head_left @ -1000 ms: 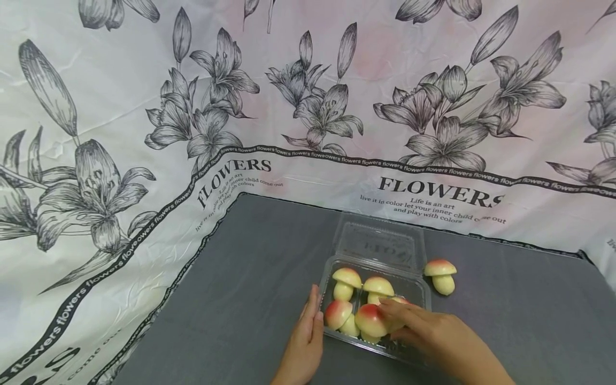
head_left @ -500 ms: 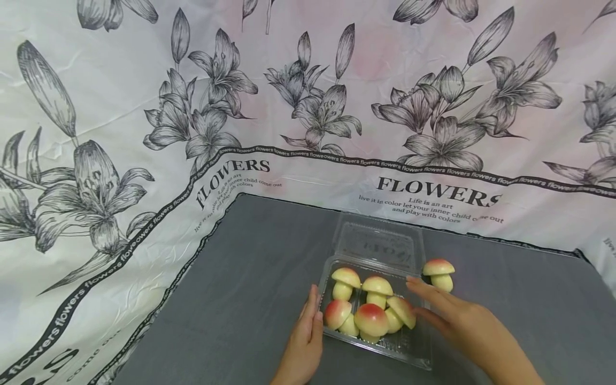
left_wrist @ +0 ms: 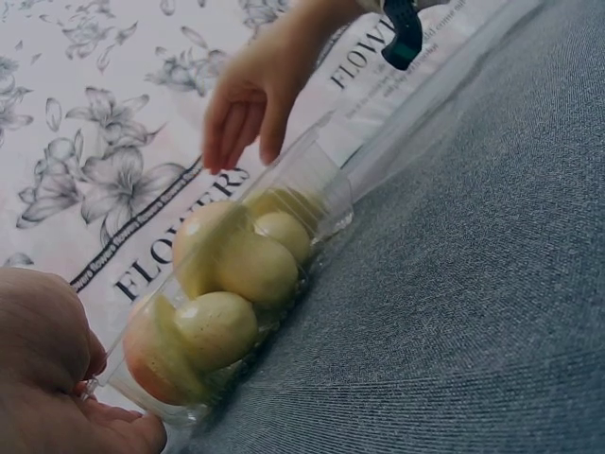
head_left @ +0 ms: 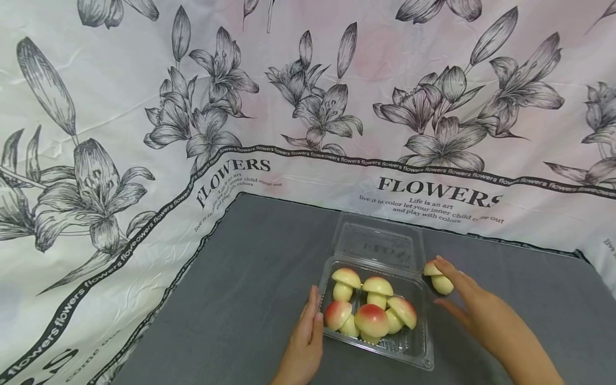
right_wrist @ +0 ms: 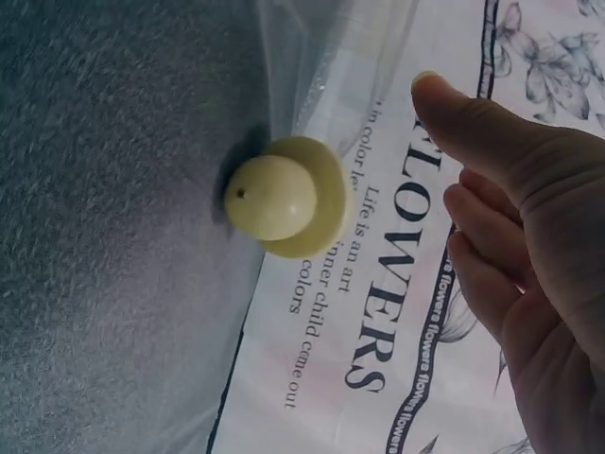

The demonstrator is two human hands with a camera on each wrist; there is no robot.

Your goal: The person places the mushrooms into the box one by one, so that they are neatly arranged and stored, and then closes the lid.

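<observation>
A clear plastic clamshell box [head_left: 423, 347] lies with its lid folded back. Inside are several toy mushrooms [head_left: 372, 321] with red-tinged caps and pale yellow stems. My left hand [head_left: 302, 342] pinches the box's left rim between thumb and fingers, as the left wrist view shows. A single mushroom [head_left: 443, 285] lies on the table right of the box, its cap partly behind my right fingers in the head view. Over it hovers my right hand [head_left: 481, 310], thumb and fingers spread apart and holding nothing. The right wrist view shows a gap between this hand and the mushroom [right_wrist: 274, 199].
The transparent lid [head_left: 377, 243] reaches back towards the white wall cloth [head_left: 327, 176] with printed flowers. A grey cloth [head_left: 240, 299] covers the table. Bare box floor shows at the right end of the container.
My right hand has let go of a mushroom at the box's right side and moved right, to the loose mushroom outside. My left hand has stayed on the rim.
</observation>
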